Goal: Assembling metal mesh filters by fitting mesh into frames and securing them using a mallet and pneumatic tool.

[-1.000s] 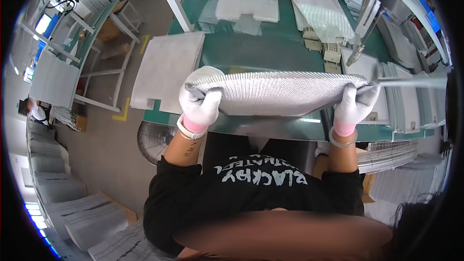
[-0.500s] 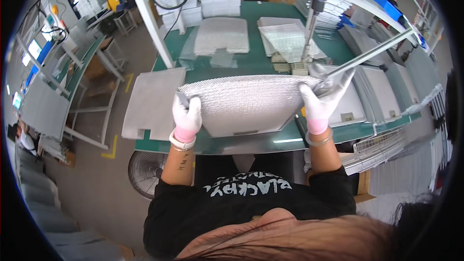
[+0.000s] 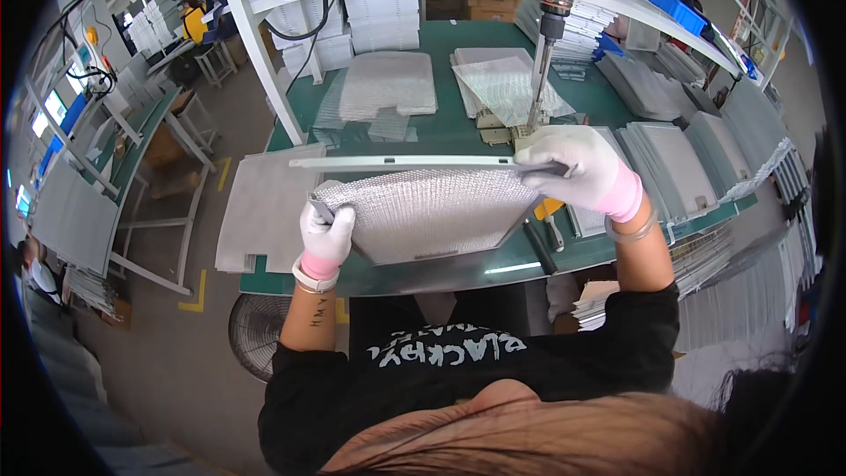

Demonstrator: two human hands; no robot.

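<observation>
A silver mesh panel (image 3: 432,216) stands tilted over the near edge of the green table. My left hand (image 3: 326,234), in a white glove with a pink cuff, is closed on its left edge, thumb in front. A long pale metal strip (image 3: 405,162) with small holes lies level just above the panel's top edge. Around the strip's right end close the gloved fingers of my right hand (image 3: 577,167), beside the panel's upper right corner. Whether those fingers also touch the panel, I cannot tell.
A power screwdriver (image 3: 555,9) hangs beyond my right hand. Flat panels lie at the left (image 3: 264,203) and back (image 3: 388,84); framed panels (image 3: 665,163) stack at right. A black-handled tool (image 3: 539,249) lies near the front edge. A shelf post (image 3: 256,44) rises at left.
My right hand has left the panel's right edge and swung the strip from slanting out at right to lying along the panel's top. My left hand keeps its hold.
</observation>
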